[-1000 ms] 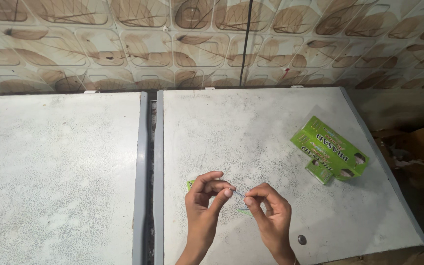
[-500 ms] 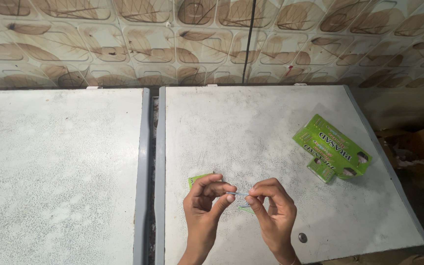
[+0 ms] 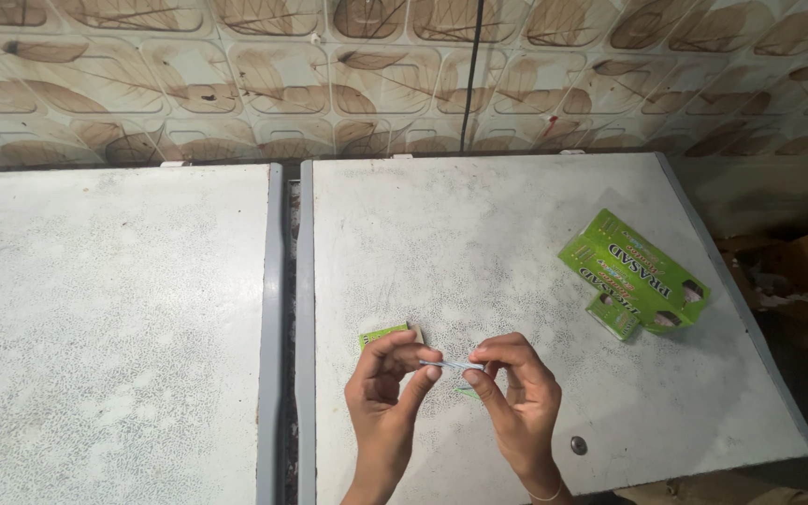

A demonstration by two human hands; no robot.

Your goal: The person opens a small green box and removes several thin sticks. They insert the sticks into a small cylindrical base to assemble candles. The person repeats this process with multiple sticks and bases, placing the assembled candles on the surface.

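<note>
two hands pinch a thin pale strip over the grey table

the fingers (image 3: 420,367) of the left hand (image 3: 387,393) and those of the right hand (image 3: 514,397) are closed on opposite ends of a thin pale strip (image 3: 451,364) (too small to tell what it is), held level just above the right table (image 3: 479,234). a small green packet (image 3: 387,334) lies just behind the left hand. a larger green box (image 3: 633,274) lies well apart to the right. a dark round spot (image 3: 578,445) sits near the right wrist. a second table (image 3: 105,318) stands alongside on the left.
</note>
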